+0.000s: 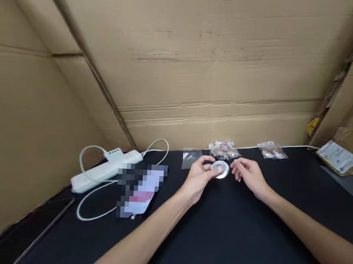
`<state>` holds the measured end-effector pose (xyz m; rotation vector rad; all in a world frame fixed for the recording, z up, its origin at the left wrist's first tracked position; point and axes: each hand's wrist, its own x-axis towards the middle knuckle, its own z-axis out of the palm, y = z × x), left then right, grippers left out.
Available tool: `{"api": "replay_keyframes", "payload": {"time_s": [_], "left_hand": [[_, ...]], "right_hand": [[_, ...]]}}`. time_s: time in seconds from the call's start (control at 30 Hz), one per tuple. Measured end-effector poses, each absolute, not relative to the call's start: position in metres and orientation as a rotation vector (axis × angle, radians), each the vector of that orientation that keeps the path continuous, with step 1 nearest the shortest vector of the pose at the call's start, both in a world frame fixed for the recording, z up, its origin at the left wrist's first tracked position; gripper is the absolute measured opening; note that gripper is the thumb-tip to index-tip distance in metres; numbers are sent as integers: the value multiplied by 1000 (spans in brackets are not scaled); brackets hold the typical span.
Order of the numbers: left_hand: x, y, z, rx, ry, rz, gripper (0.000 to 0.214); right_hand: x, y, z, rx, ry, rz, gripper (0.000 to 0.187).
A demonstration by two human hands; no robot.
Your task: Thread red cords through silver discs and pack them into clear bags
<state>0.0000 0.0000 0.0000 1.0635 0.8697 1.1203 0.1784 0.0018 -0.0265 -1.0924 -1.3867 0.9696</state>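
My left hand (200,173) grips a small round silvery metal piece (223,173), shaped like a shallow cup or disc, with the thumb pressed against its face. Just right of that piece, my right hand (248,173) has its fingers curled together near the rim. Whether those fingers hold anything small is hidden. Behind the hands lies a clear plastic bag (224,150) with shiny pieces and bits of red in it. A flat clear bag (190,158) rests beside my left hand.
Another bag of silvery pieces (272,150) lies at the back right. On the left are a white power strip (103,171), a looped white cable (84,218) and a blurred-out phone-like object (143,193). Cardboard walls (215,71) enclose the black tabletop (236,237); a labelled package (339,157) sits far right.
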Motion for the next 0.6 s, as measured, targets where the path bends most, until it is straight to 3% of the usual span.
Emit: {"api": "replay_keyframes", "payload": {"time_s": [0.3,0.6], "left_hand": [[-1,0,-1,1121,852,1111,44],[-1,2,-8,1362,955,1050,28]], "right_hand": [[204,10,-20,-1288,-1579,576,26],[244,24,-17,-1459,-2120,134,14]]}}
